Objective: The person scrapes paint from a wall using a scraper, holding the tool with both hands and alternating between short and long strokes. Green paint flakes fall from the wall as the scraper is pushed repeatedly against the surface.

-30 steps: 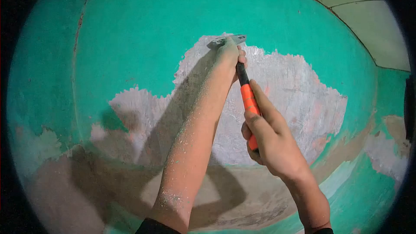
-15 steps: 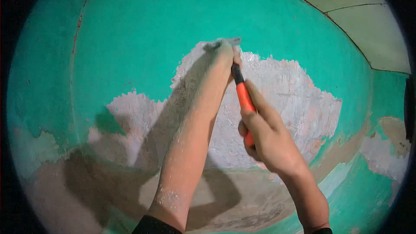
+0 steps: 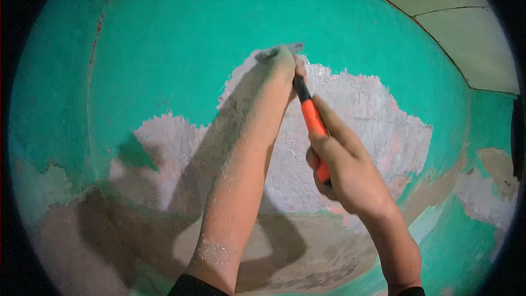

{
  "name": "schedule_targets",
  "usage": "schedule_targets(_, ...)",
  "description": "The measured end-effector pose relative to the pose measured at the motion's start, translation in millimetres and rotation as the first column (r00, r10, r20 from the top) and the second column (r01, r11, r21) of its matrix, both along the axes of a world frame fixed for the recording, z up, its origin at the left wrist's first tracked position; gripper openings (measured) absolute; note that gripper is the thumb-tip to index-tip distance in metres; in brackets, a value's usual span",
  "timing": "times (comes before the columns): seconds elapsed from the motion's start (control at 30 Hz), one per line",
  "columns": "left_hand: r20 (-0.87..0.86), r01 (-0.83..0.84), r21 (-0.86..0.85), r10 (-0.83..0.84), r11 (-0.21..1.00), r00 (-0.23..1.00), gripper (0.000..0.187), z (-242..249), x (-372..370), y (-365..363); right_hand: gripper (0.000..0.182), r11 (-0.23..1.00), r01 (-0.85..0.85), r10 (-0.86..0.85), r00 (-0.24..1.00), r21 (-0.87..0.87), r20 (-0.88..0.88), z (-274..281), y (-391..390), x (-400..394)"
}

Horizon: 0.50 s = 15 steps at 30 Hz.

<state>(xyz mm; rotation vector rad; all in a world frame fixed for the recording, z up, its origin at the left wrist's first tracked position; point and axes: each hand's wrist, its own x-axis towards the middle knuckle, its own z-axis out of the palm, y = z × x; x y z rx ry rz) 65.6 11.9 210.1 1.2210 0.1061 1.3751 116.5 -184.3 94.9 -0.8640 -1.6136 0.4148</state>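
Observation:
A long-handled scraper (image 3: 310,111) with an orange and black grip reaches up against a green painted wall (image 3: 230,11). Its flat metal blade (image 3: 296,47) lies at the upper edge of a bare, pale grey patch (image 3: 356,115). My right hand (image 3: 348,167) is wrapped around the orange lower part of the handle. Higher up, my left hand (image 3: 285,64) is closed at the neck just below the blade; its fingers are mostly hidden behind the back of the hand. Pale flakes speckle my left forearm.
A brown, scraped band (image 3: 329,249) runs below the grey patch. The pale ceiling (image 3: 466,38) meets the wall along a dark line at upper right. A cracked corner seam (image 3: 94,49) runs down the left. My arms' shadows fall on the wall.
The scraper blade has shifted slightly upward along the paint edge. My right hand has moved a little to the right, tilting the handle more; both hands keep their hold.

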Motion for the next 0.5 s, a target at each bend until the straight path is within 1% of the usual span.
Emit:
schedule_targets(0.07, 0.001, -0.016, -0.006, 0.016, 1.000, 1.000, 0.039, -1.4, -3.8, -5.0, 0.057, 1.000, -0.012, 0.012, 0.998, -0.009, -0.064, 5.9, 1.2, -10.1)
schedule_targets(0.17, -0.011, -0.038, -0.012, 0.038, 0.999, 0.999, 0.041, -7.5, -0.1, -12.2, 0.057, 1.000, -0.027, 0.027, 1.000, 0.000, -0.014, -10.5, -5.1, -6.4)
schedule_targets(0.2, -0.014, -0.052, -0.012, 0.051, 0.999, 0.999, 0.041, -14.0, -2.6, -16.5, 0.057, 1.000, -0.019, 0.019, 1.000, -0.014, -0.022, -15.9, -3.2, -5.3)
schedule_targets(0.27, -0.011, -0.077, 0.010, 0.077, 0.997, 0.997, 0.042, -11.9, -3.9, -20.8, 0.057, 0.999, -0.004, 0.003, 0.999, -0.042, -0.034, -23.3, 4.9, -3.3)
schedule_targets(0.37, -0.016, -0.059, 0.029, 0.059, 0.998, 0.998, 0.042, -4.0, -7.2, -14.7, 0.057, 0.997, -0.070, 0.065, 0.991, -0.044, -0.118, -3.8, -0.2, -12.7)
schedule_targets(0.4, -0.016, -0.042, 0.038, 0.043, 0.998, 0.999, 0.042, -4.1, -10.2, -10.9, 0.058, 0.999, -0.047, 0.047, 0.995, 0.003, -0.089, -10.0, 10.6, -10.6)
schedule_targets(0.43, -0.016, -0.029, 0.042, 0.029, 0.999, 0.999, 0.041, -7.8, -12.1, -8.6, 0.059, 0.999, -0.040, 0.040, 0.996, 0.001, -0.079, -19.3, 19.0, -6.9)
schedule_targets(0.5, -0.033, -0.006, 0.077, 0.009, 0.997, 0.999, 0.041, -34.1, -13.7, -5.9, 0.059, 0.999, -0.031, 0.031, 0.997, 0.008, -0.068, -44.3, 26.3, -1.3)
